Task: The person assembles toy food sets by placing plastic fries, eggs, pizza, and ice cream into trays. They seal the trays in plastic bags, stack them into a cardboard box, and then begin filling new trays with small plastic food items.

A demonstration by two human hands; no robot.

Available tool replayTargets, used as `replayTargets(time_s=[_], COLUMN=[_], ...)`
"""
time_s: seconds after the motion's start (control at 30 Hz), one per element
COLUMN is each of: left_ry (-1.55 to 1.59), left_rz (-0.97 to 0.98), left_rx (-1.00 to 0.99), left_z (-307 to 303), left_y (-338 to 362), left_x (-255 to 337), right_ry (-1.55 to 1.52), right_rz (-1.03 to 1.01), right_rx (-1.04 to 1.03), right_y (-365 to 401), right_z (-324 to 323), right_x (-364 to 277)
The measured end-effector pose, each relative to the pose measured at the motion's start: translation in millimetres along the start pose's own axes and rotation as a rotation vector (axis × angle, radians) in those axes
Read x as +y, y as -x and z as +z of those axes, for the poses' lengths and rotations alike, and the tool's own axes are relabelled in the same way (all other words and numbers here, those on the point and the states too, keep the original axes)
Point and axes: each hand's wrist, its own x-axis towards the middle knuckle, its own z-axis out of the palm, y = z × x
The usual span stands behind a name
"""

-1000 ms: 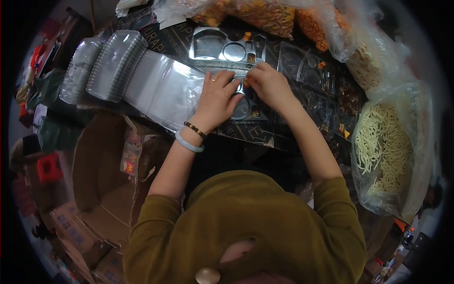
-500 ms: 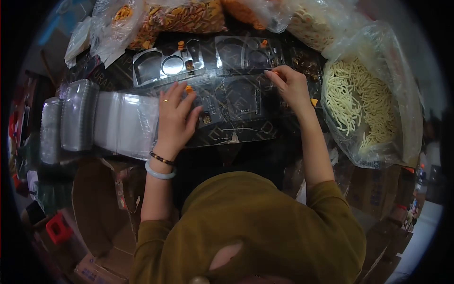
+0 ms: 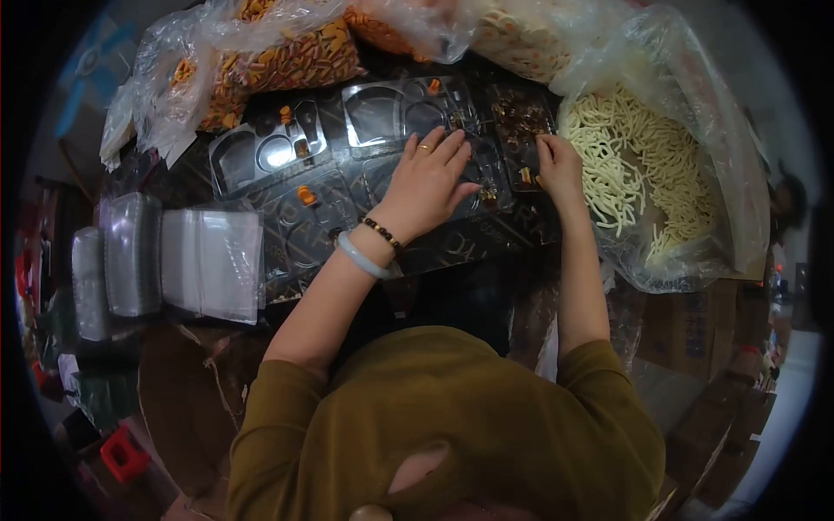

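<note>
My left hand (image 3: pixel 427 184) lies palm down with fingers spread over a clear compartmented plastic tray (image 3: pixel 380 169) in the front row. To its right, my right hand (image 3: pixel 560 174) has its fingers pinched at the edge of a container of small brown and gold pieces (image 3: pixel 519 122); what they hold is hidden. Small yellow-orange pieces (image 3: pixel 526 176) lie close to those fingertips. Two more clear trays, a left one (image 3: pixel 228 156) and a right one (image 3: pixel 369 117), form the back row, each with an orange piece. Another orange piece (image 3: pixel 306 195) sits in the front left tray.
Stacked clear plastic containers (image 3: pixel 132 252) and flat clear plastic sheets (image 3: pixel 208 265) are at the left. Bags of orange and striped pieces (image 3: pixel 304 61) line the back. An open bag of pale, string-like strands (image 3: pixel 608 165) stands at the right. Cardboard boxes (image 3: pixel 695 334) are below.
My left hand has moved right, from the front left tray to the one beside it. My right hand has shifted right and down to the gold pieces. The camera view has also shifted.
</note>
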Motion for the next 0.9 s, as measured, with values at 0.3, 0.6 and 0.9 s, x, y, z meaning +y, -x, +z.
replayTargets(time_s=[0.3, 0.6, 0.9], left_ry=[-0.144, -0.306, -0.313], left_rz=[0.002, -0.276, -0.483], left_rx=[-0.203, -0.022, 0.009], left_z=[26, -34, -84], left_y=[-12, 23, 58], left_x=[-8, -68, -119], right_ry=[0.014, -0.097, 0.234], right_rz=[0.033, -0.331, -0.534], right_rx=[-0.019, -0.164, -0.191], right_y=[4, -56, -94], right_z=[-17, 28, 96], right_x=[6, -58, -92])
